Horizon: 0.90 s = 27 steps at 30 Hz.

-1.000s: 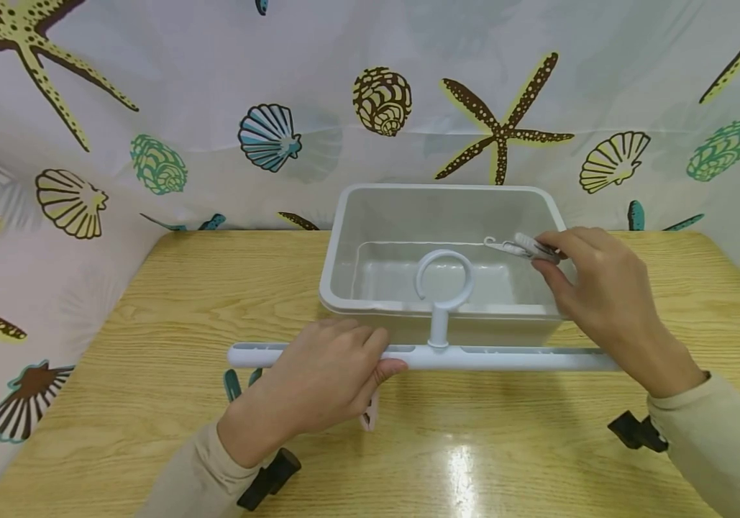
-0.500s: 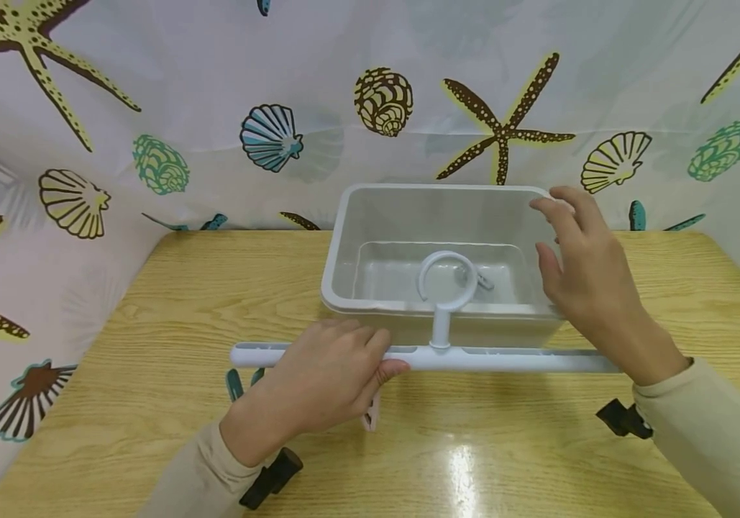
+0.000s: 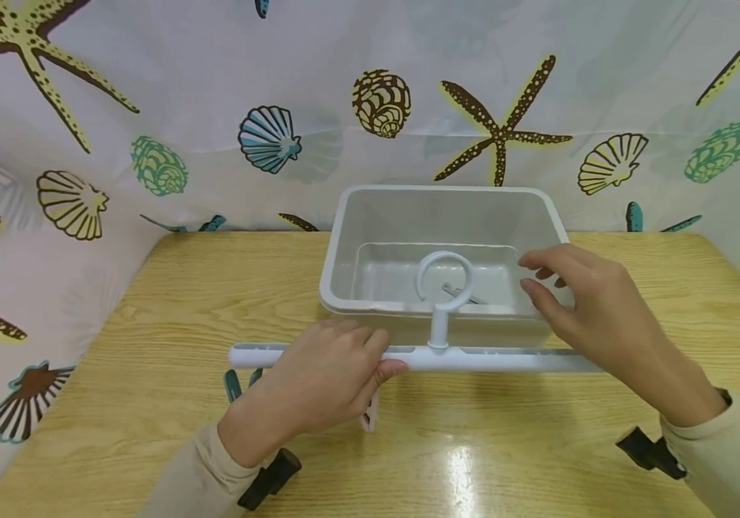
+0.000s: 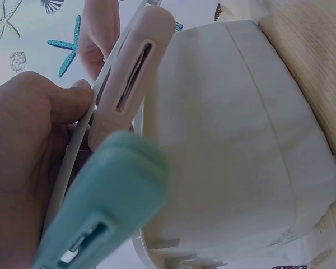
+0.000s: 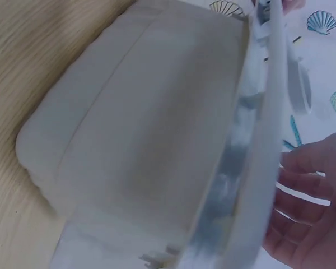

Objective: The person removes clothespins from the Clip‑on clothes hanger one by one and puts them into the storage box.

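A white bar hanger (image 3: pixel 505 359) with a ring-shaped hook is held level in front of the bin. My left hand (image 3: pixel 324 374) grips it left of its hook, thumb along the front. A pink clothespin (image 4: pixel 157 33) and a green clothespin (image 4: pixel 123 179) hang from the bar by that hand. Beyond the bar stands a light grey bin (image 3: pixel 331 273); a pale clothespin (image 3: pixel 450 289) lies on its floor, partly behind the hook. My right hand (image 3: pixel 603 316), fingers and thumb apart and holding nothing, hovers at the bin's right side, over the hanger's right end.
The bin and hanger are over a wooden table (image 3: pixel 234 288). Behind and to the sides, a white curtain (image 3: pixel 331 43) printed with shells and starfish closes off the area. Black camera mounts (image 3: pixel 272 478) stick out from both wrists.
My right hand has let go of the pale clothespin, which dropped into the bin and slid left. That hand rose, then came back down. The left hand and hanger stayed put.
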Motion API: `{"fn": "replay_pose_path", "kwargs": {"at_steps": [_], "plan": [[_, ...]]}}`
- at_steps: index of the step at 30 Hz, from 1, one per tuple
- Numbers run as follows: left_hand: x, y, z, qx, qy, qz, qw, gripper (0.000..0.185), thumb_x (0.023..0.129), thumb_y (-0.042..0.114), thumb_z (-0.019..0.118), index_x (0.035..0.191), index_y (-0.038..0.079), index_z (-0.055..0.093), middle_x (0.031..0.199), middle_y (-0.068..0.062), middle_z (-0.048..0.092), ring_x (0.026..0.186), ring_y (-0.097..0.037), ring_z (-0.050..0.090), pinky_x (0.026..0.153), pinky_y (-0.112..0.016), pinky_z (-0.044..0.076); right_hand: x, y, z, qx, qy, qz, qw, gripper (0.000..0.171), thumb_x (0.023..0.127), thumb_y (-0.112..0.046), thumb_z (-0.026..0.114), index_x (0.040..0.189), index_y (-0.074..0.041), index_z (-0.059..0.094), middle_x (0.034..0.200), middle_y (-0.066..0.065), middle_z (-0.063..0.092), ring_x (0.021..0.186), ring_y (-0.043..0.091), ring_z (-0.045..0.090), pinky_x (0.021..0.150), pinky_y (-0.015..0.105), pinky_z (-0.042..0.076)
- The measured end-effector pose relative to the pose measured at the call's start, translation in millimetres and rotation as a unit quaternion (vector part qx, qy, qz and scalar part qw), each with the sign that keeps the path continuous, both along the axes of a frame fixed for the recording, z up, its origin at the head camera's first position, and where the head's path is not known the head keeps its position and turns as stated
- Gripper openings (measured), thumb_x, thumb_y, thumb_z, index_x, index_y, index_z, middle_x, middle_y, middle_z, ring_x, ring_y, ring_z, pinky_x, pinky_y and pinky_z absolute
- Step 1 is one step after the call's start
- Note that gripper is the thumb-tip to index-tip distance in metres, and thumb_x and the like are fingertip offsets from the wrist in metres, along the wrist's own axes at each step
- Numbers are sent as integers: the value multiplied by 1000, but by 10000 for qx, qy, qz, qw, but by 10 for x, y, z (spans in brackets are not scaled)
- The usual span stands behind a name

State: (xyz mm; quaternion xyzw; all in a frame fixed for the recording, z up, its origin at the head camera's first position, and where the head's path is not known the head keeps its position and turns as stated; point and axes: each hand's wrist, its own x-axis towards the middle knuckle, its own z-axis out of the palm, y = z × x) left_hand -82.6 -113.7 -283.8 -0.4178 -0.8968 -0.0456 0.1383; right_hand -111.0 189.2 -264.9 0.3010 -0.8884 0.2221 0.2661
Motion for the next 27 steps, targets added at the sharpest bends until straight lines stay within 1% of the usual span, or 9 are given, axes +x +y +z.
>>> {"fn": "replay_pose_path", "kwargs": {"at_steps": [2, 7, 11, 14, 16, 18, 22, 24, 27], "plan": [[2, -3, 1, 17, -17, 23, 10000, 38, 99, 38, 53, 71, 15, 44, 57, 9, 36, 52, -8, 39, 49, -25, 37, 56, -22, 16, 39, -60, 204, 9998, 25, 80, 2, 75, 103, -3, 66, 96, 5, 68, 80, 16, 64, 67, 36, 54], [3, -7, 10, 55, 5, 35, 10000, 38, 99, 38, 53, 71, 15, 45, 57, 9, 35, 52, -8, 38, 48, -25, 36, 190, -37, 22, 193, -115, 491, 9985, 23, 81, -2, 76, 102, -5, 67, 99, 3, 69, 83, 17, 67, 66, 35, 56], [-1, 2, 29, 100, 93, 15, 9999, 38, 100, 38, 52, 71, 14, 45, 58, 9, 35, 52, -8, 37, 46, -23, 33, 276, -40, 7, 233, 22, 753, 9969, 17, 92, -20, 68, 103, -7, 68, 99, 2, 69, 83, 14, 67, 65, 33, 55], [-5, 13, 42, 166, 180, -17, 9997, 39, 101, 39, 50, 71, 14, 45, 58, 8, 34, 52, -9, 36, 45, -22, 31, 319, -50, -6, 190, 169, 875, 9958, 29, 99, -34, 56, 101, -8, 68, 98, -1, 69, 82, 12, 66, 65, 30, 54], [-8, 21, 48, 212, 235, -53, 9995, 41, 102, 41, 45, 71, 13, 45, 58, 8, 34, 53, -9, 36, 46, -22, 31, 339, -59, -14, 167, 237, 889, 9956, 31, 99, -37, 53, 100, -10, 69, 96, -3, 69, 80, 10, 66, 64, 28, 53], [-10, 28, 52, 242, 315, -80, 9992, 44, 103, 44, 38, 71, 13, 45, 58, 8, 34, 53, -10, 36, 46, -23, 31, 357, -64, -21, 165, 243, 855, 9959, 31, 99, -38, 54, 98, -10, 69, 94, -4, 69, 78, 9, 65, 63, 28, 53], [-11, 43, 59, 257, 404, -102, 9988, 50, 103, 47, 27, 72, 13, 46, 59, 8, 35, 53, -10, 37, 47, -24, 32, 401, -57, -39, 299, 221, 696, 9969, 37, 98, -44, 52, 98, -11, 70, 91, -3, 69, 74, 9, 65, 59, 30, 53], [-9, 51, 63, 248, 423, -104, 9987, 50, 103, 47, 27, 72, 13, 46, 59, 8, 36, 53, -10, 37, 47, -24, 32, 422, -52, -47, 406, 232, 618, 9970, 44, 98, -49, 48, 98, -11, 70, 90, -2, 69, 73, 10, 64, 58, 32, 53], [-3, 68, 70, 216, 464, -105, 9986, 48, 103, 46, 31, 72, 13, 47, 58, 8, 36, 53, -10, 37, 47, -24, 32, 447, -47, -60, 551, 289, 568, 9964, 51, 98, -54, 42, 99, -12, 70, 90, -2, 68, 72, 11, 64, 57, 33, 52]]}}
